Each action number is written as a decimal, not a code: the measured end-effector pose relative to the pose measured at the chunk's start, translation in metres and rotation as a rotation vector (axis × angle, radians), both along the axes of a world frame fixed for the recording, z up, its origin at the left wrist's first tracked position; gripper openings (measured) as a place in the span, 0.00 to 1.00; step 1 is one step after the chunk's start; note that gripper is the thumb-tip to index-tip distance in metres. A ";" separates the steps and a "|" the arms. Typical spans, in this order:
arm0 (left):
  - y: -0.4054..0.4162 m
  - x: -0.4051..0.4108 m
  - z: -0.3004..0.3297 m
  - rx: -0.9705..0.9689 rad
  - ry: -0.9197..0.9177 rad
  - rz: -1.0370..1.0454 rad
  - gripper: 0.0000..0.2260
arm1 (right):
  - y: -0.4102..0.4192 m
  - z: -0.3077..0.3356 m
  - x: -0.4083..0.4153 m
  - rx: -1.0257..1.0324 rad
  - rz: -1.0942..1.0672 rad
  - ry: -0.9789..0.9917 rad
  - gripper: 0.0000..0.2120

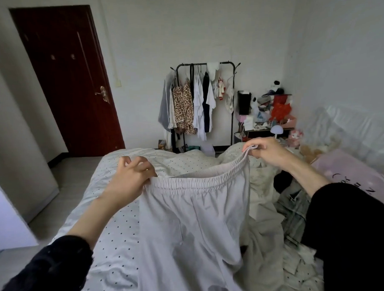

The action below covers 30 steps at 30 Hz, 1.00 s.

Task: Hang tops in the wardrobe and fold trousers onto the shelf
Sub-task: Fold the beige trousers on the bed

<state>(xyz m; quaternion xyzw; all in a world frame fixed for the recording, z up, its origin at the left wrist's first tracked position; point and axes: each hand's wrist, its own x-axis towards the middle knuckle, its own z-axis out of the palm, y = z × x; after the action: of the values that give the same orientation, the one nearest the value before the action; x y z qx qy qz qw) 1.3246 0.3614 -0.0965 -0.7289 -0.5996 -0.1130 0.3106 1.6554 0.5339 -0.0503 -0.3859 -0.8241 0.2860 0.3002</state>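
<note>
- The bed (115,213) is the biggest thing. It has a white sheet with small dark dots, and it fills the middle and bottom of the view.
- A dark red door (69,84) stands shut in the white wall at the back left.
- A pair of pale grey trousers (189,228) hangs in the air over the bed. The stretchy waistband is at the top and is pulled wide. The legs drop down out of the view.
- A black clothes rail (206,97) stands by the back wall. Tops hang on it, 1 of them with leopard spots.
- A small counter (271,129) to the right of the rail is piled with things.
- More clothes (295,207) lie in a heap on the right side of the bed, near a pink pillow (351,176).
- The left hand (131,175) has its grip pinched on the left end of the waistband.
- The right hand (265,151) has its grip closed round the right end, held a bit higher.
</note>
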 end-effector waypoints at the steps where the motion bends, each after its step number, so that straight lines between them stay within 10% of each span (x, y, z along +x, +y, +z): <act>1: 0.003 0.003 0.006 0.034 -0.001 -0.031 0.15 | -0.002 0.008 -0.001 0.007 0.039 0.006 0.13; 19: 0.024 0.093 0.062 0.439 0.009 -0.406 0.14 | -0.046 0.045 -0.054 -0.098 0.342 0.205 0.17; 30: 0.023 0.007 0.045 -0.237 -0.454 0.541 0.07 | 0.003 0.035 0.002 -0.052 -0.371 -0.113 0.07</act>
<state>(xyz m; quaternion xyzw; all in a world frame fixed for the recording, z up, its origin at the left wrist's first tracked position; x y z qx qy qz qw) 1.3313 0.3841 -0.0519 -0.5314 -0.8330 -0.1154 0.1020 1.6574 0.5371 -0.0152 -0.5541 -0.7468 0.2250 0.2908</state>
